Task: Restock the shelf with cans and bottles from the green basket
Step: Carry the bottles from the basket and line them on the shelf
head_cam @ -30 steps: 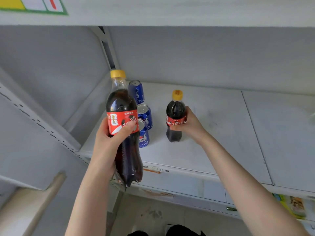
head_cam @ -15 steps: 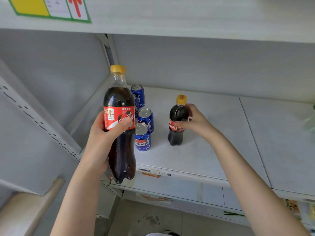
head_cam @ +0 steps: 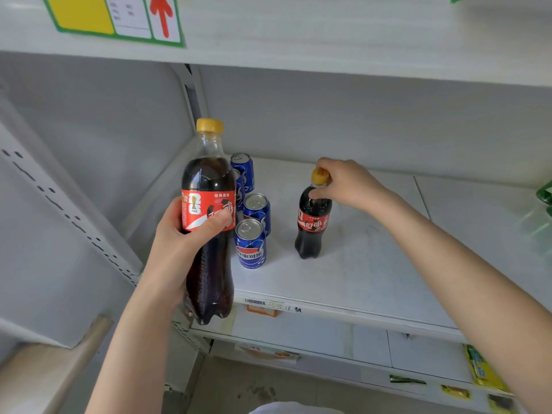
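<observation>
Head view | left hand (head_cam: 176,249) gripped large cola bottle (head_cam: 209,180) at label, before shelf (head_cam: 373,264) front-left corner | right hand (head_cam: 346,183) pinched small cola bottle (head_cam: 312,225) by cap, upright on shelf | likely heavy, slick: grasp waist.

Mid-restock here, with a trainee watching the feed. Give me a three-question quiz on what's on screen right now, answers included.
1. Fill in: seen from the head camera, the blue metal cans stand on the white metal shelf to the ___ of the small cola bottle, dark plastic with a yellow cap.
2. True or false: the small cola bottle lies on its side.
3. Which hand holds the large cola bottle, dark with a yellow cap and red label? A. left B. right C. neither
Key: 1 left. 2 false: it stands upright, the right hand gripping its top. 3 A, the left hand.
</observation>
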